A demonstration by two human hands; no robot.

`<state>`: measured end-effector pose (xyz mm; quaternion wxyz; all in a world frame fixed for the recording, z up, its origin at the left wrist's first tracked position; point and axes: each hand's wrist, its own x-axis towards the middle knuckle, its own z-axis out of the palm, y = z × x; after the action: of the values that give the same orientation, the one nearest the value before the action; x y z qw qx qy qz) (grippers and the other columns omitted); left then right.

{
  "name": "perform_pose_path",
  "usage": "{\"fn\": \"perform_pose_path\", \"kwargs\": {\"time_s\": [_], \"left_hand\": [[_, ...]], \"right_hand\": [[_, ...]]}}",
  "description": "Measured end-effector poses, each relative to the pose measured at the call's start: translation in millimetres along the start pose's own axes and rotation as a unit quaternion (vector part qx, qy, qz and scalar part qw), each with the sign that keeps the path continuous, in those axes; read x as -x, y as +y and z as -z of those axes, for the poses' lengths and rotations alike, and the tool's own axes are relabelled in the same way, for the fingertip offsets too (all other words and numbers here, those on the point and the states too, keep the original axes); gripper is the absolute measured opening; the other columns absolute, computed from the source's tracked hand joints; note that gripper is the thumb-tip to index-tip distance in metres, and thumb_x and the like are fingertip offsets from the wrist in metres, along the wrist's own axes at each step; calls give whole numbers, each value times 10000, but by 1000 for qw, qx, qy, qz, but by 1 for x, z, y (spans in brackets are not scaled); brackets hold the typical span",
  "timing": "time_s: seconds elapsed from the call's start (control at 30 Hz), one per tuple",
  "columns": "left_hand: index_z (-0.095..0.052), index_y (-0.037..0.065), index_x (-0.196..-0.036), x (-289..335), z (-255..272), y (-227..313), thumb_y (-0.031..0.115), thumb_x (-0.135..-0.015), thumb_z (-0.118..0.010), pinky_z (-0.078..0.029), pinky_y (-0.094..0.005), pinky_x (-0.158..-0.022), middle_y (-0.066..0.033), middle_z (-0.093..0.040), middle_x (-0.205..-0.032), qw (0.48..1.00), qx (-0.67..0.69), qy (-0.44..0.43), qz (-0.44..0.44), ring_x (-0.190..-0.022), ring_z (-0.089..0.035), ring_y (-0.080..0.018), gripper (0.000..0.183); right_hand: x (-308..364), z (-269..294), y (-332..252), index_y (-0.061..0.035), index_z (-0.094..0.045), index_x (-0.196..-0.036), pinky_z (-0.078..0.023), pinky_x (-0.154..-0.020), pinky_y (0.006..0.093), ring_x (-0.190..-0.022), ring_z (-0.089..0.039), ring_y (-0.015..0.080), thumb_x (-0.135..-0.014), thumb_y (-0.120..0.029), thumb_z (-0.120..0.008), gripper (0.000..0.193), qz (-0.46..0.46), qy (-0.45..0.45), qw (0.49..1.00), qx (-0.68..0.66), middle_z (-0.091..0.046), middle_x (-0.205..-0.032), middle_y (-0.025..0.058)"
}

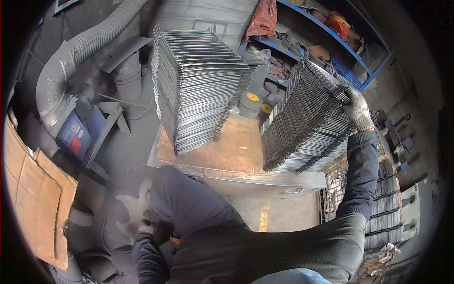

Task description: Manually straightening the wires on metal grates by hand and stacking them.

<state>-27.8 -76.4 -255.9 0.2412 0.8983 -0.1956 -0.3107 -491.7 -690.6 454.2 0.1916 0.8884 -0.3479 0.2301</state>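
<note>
We're looking at a tall stack of thin metal pieces (302,123), dark grey to silver, standing on the right end of the wooden-topped bench (231,146)! Layer upon layer, packed tight, edges in close parallel lines, and we see dark ridges running slantwise down the near side. Silvery bands gleam low on the right, pale bluish glints along the left edge. The whole pile slants up rightward in our view.

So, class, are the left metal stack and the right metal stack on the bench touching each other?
Apart. The head view shows brown benchtop between the left metal stack and the right metal stack, leaving a plain gap.
</note>
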Motion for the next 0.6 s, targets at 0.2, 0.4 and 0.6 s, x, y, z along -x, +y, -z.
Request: {"fn": "perform_pose_path", "kwargs": {"time_s": [0.2, 0.4, 0.6], "left_hand": [[-696, 7, -1200, 0, 0, 0, 420, -870, -849, -567, -476, -978, -225, -782, -1143, 1000, 2, 8, 18, -1120, -727, -421, 550], [-700, 5, -1192, -4, 0, -4, 413, -871, -847, -568, -471, -979, -221, -784, -1148, 1000, -7, 0, -26, -1117, -732, -410, 540], [-704, -3, -1175, -7, -5, -11, 406, -888, -833, -570, -467, -980, -216, -788, -1146, 1000, 11, -2, -5, -1112, -736, -404, 516]], "right_hand": [[-9, 9, -13, -74, -663, -1385, -542, -1086, 417, -1298, -671, 352, -743, 110, -714, 670, -42, -66, 997, 19, -726, -1340, 167], [-16, 41, -34, -74, -611, -1454, -518, -1128, 383, -1298, -672, 269, -729, 56, -750, 749, -69, -113, 988, -77, -720, -1358, 130], [-32, 52, -32, -69, -604, -1455, -520, -1127, 389, -1266, -673, 258, -707, -41, -829, 781, -111, -199, 973, -48, -723, -1362, 118]]}}
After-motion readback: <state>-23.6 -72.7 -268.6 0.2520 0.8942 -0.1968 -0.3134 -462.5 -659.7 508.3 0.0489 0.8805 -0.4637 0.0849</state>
